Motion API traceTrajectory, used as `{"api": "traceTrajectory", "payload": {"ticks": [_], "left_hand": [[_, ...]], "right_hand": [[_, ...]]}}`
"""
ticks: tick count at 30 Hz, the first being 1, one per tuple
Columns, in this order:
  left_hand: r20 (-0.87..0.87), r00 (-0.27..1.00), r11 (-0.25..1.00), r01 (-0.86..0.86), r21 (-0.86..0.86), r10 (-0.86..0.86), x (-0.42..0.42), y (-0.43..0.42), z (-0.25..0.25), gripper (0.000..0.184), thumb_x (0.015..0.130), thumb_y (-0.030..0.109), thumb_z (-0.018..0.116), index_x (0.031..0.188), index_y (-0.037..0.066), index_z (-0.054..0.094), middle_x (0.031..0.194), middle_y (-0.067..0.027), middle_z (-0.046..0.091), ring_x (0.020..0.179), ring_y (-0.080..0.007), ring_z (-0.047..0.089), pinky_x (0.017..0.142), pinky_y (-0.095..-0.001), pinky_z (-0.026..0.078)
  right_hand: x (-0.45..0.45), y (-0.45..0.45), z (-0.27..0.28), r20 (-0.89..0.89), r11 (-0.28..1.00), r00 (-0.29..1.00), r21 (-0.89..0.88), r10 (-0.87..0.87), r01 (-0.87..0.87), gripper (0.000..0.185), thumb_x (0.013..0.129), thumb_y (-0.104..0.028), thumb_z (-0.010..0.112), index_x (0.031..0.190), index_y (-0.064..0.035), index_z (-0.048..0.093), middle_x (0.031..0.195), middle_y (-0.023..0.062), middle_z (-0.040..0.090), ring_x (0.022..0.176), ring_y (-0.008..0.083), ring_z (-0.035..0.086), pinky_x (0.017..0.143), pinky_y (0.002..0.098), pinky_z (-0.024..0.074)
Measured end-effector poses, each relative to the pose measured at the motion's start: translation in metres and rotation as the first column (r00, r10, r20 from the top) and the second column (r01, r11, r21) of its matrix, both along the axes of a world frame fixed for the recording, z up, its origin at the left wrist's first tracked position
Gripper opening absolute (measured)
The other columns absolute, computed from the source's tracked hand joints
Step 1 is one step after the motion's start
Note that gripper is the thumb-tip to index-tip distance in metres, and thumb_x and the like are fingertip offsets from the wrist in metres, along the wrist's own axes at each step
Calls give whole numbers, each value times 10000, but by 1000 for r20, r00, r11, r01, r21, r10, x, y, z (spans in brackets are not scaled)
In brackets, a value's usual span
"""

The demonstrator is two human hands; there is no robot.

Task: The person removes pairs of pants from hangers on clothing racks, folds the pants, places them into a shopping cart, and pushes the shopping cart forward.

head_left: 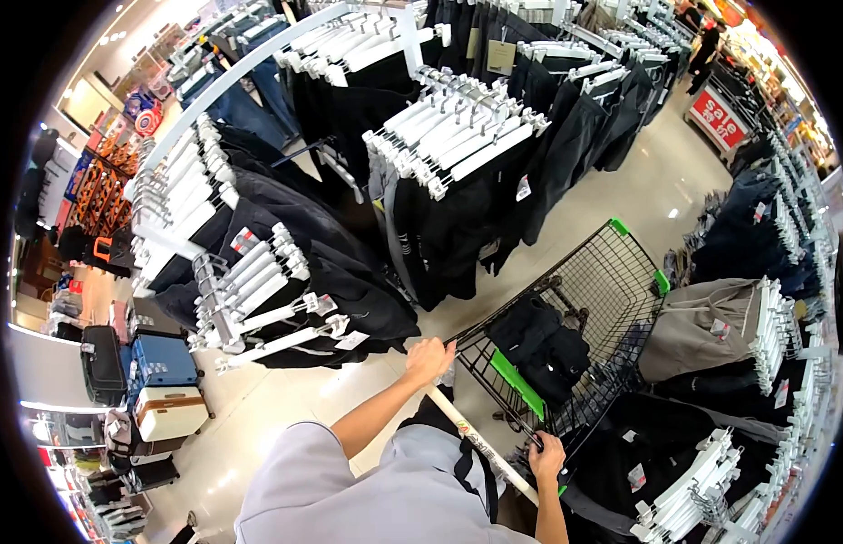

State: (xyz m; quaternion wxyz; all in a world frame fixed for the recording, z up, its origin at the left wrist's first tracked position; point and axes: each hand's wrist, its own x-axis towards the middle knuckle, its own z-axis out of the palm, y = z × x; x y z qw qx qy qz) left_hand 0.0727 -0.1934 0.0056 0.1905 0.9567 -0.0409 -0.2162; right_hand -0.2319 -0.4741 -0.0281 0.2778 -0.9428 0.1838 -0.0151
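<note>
A black wire shopping cart [612, 263] with green corners stands in front of me. My left hand [428, 362] is closed on the cart's near left side, by the end of its pale push bar [480, 442]. At the near right, my right hand [546, 456] curls round the cart's dark frame, beside the bar. Some folded black clothing [541, 349] lies in the cart, beyond the green flap [518, 384]. Part of each hand's grip is hidden by the fingers.
Racks of dark trousers on white hangers [453, 127] stand ahead and left. More trousers, including a taupe pair [698, 326], hang close along the cart's right side. Suitcases [167, 360] stand at far left. A red sale sign [719, 118] is beyond the tiled aisle [652, 181].
</note>
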Motion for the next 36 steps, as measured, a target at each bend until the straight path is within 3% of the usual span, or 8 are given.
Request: {"api": "traceTrajectory", "payload": {"ticks": [4,10,16,18,28,32,34,36], "left_hand": [[-111,994,998,-25,-54,19,12,-15,-1,579,1036,499,533,1035,-47,725,1004,-323,741,1005,-508,715,912,-562,563],[-84,943,926,296,-234,-323,29,-4,-17,574,1089,463,447,939,-21,717,875,-302,731,884,-526,709,832,-571,565],[-56,949,942,298,-155,-310,17,-16,-20,570,1093,454,451,901,-6,728,789,-264,726,772,-462,728,732,-563,579],[27,962,949,271,-162,-270,10,-15,-24,557,1084,430,488,794,21,728,724,-252,716,693,-441,734,681,-536,591],[-19,974,960,221,-171,-227,15,-7,-6,546,1102,429,460,871,6,717,699,-237,709,669,-449,723,654,-546,580],[2,974,955,223,-195,-227,22,-6,-21,527,1092,429,470,979,-17,727,723,-238,716,716,-459,719,711,-569,574],[-158,967,968,171,-182,-200,26,-7,-7,535,1082,458,494,1048,-34,702,853,-269,735,840,-473,725,785,-569,571],[31,981,951,195,-242,-193,40,-4,10,581,1067,498,526,1190,-59,640,1013,-298,722,973,-486,707,856,-558,561]], "right_hand": [[2,-15,-4,41,1000,999,29,3,-4,295,776,-80,746,1070,-47,732,988,152,737,968,379,680,884,462,546],[14,-29,-1,38,996,996,36,-85,83,291,705,-64,770,994,-23,771,932,168,753,903,377,710,844,448,567],[15,-36,-2,-16,985,986,32,-169,169,250,711,-47,768,960,-22,767,919,163,758,899,366,711,844,438,567],[16,-36,0,-42,983,984,43,-175,177,249,706,-44,762,954,-23,770,921,163,760,902,365,712,849,435,568],[25,-40,-4,-72,980,983,99,-167,174,279,672,-32,757,949,-14,780,917,156,760,914,352,720,866,418,567],[36,-42,-4,-63,982,987,108,-147,154,285,682,-20,751,966,-3,767,890,163,736,876,347,718,821,402,566],[39,-48,0,-71,987,994,131,-82,91,299,702,-27,766,1000,-4,767,929,169,731,888,346,715,826,402,566],[47,-62,5,-253,978,967,201,3,50,406,758,-131,864,1136,-28,759,1049,178,739,992,334,718,902,398,560]]}}
